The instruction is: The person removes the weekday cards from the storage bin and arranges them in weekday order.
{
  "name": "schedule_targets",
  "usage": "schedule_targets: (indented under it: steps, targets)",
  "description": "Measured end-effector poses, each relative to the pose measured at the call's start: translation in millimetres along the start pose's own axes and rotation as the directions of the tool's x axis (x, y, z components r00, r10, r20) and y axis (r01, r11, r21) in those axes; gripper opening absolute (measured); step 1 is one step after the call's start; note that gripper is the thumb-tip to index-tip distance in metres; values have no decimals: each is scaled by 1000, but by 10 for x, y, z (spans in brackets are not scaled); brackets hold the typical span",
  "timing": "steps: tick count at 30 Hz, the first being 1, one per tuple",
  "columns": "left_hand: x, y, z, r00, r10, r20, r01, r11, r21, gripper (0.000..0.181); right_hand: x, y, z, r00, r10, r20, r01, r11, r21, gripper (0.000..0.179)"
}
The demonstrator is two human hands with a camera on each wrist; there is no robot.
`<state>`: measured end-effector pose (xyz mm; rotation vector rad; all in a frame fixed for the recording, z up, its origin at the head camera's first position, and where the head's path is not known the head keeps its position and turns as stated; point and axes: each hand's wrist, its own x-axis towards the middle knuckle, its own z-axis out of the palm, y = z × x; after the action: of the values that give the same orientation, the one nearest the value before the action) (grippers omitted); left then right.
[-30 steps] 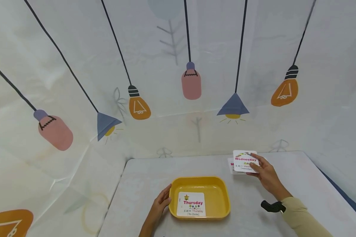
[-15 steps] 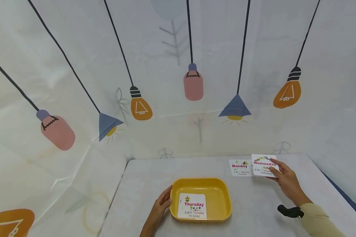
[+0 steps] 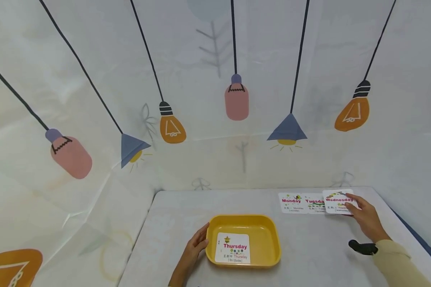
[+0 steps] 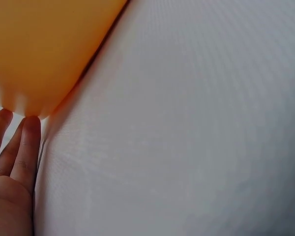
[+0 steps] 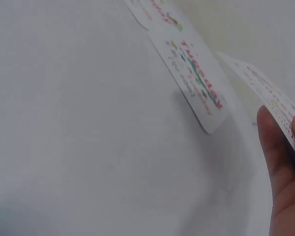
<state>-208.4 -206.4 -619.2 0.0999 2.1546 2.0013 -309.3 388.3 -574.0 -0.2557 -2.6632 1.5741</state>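
A white, round-cornered card printed "Wednesday" in pinkish-red letters [image 3: 333, 202] was held at the far right of the table by the right hand [image 3: 369, 218], its right edge pinched between thumb and fingers. In the right wrist view the card stood tilted and raised off the surface, apart from the card beside it; from the head it overlapped that neighbour's right edge.

The neighbour, a white card printed "Tuesday" in the same lettering [image 3: 313, 202], lay flat on the table. To its left, touching or nearly so, lay a similar white "Monday" card [image 3: 291, 203].

Nearer the person and further left stood a shallow yellow rectangular tray with rounded corners [image 3: 263, 243]. A white "Thursday" card with a star printed above the word [image 3: 232, 248] lay on its floor, toward the left side. The left hand [image 3: 191, 250] rested against the tray's left side, its fingers extended and their tips touching the outer wall.

A black curved object [image 3: 362, 247] showed at the right wrist, beside a pale beige sleeve [image 3: 398, 261]. Everything sat on a white-covered table [image 3: 309, 255], before a pale sheet printed with hanging lamps and bulbs [image 3: 197, 159].
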Motion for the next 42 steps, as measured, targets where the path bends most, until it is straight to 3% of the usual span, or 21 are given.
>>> schedule_targets:
  steps: [7,15,21,26,32,42]
  targets:
    - [53,40,4,1000,26,1,-26,1000,-3,58,198,-28,-140,999,16,-48,-26,978,-206,59]
    - [-11,-2,36,999,-25,-24,25,1000,-2,60,324,10,-97,999,40,34,-25,932,-361,50]
    - [-5,-23,48,1000,-15,-26,15,1000,-1,59,366,-23,-76,995,-101,-16,85,901,-426,41]
    - [10,-16,23,1000,-16,-26,16,1000,9,59,379,-52,-78,987,-154,-51,112,871,-478,38]
    - [18,7,3,1000,0,-21,0,1000,13,57,395,-41,-76,983,-175,-52,126,854,-505,37]
    - [-9,14,32,1000,-7,-29,7,1000,13,58,353,-31,-96,994,-109,-12,88,854,-513,38]
